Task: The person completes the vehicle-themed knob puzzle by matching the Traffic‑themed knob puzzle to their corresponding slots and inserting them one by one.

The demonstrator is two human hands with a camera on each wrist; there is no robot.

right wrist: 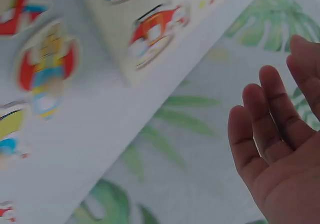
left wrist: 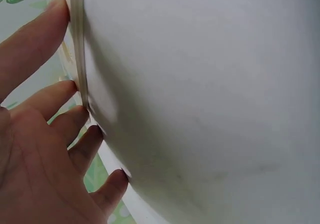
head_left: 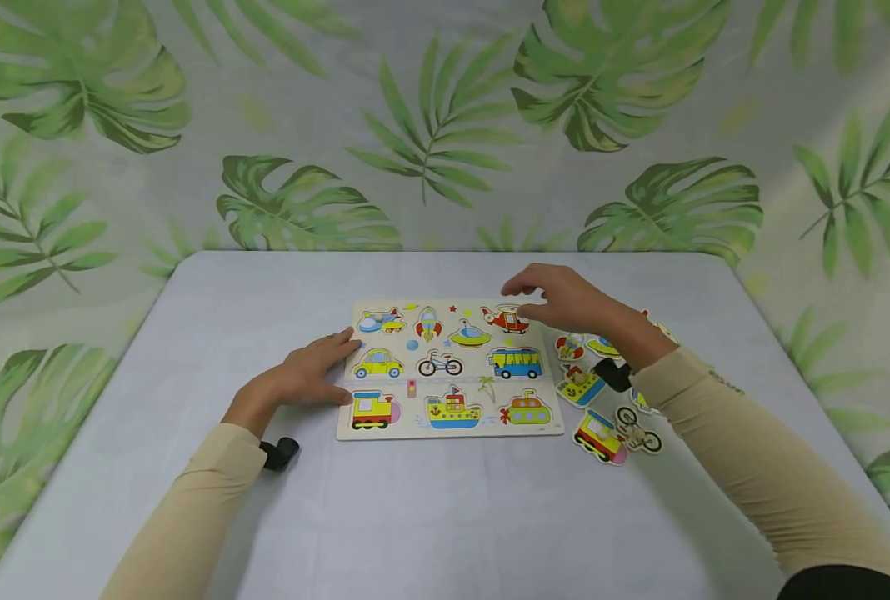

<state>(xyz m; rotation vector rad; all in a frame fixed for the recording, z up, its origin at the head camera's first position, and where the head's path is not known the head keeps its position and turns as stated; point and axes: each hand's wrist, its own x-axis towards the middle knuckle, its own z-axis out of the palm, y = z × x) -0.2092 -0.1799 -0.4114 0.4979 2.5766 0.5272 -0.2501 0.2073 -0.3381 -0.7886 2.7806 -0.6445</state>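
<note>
A flat wooden vehicle puzzle board (head_left: 415,417) lies on the white table, showing a plane, rocket, helicopter, car, bicycle, bus, train, ship and submarine. My left hand (head_left: 306,373) touches the board's left edge with spread fingertips, and in the left wrist view those fingers (left wrist: 35,39) rest along its side. Over the board's upper right corner hovers my right hand (head_left: 565,296), near the helicopter picture (head_left: 507,320). Its fingers are loosely bent, and the right wrist view shows nothing in that hand (right wrist: 285,154).
Loose puzzle pieces lie right of the board, partly under my right forearm: a train piece (head_left: 599,437), a bicycle piece (head_left: 638,432), a ship piece (head_left: 580,385) and a rocket piece (right wrist: 48,72) among them. A leaf-print cloth (head_left: 445,125) hangs behind the table.
</note>
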